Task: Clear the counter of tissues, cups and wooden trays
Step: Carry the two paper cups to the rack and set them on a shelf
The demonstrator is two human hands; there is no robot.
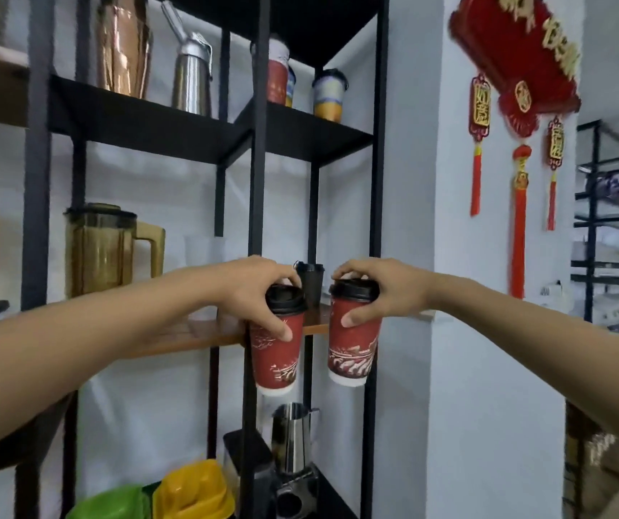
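Two red paper cups with black lids hang in the air in front of a black metal shelf unit. My left hand point(259, 294) grips the left cup point(276, 363) by its lid and upper wall. My right hand point(383, 290) holds the right cup point(353, 350) the same way, thumb on its side. Both cups are upright, side by side, level with a wooden shelf board point(203, 333). A black lidded cup point(310, 280) stands on that board just behind them.
The black shelf frame post point(259, 144) rises between my hands. Upper shelves hold a copper vessel point(124, 46), a steel cream whipper point(192, 76) and printed cups point(330, 95). A yellow-tinted jug point(109, 249) stands left. Below are a steel pitcher point(293, 436) and green and yellow containers. A red hanging ornament point(517, 88) decorates the white wall.
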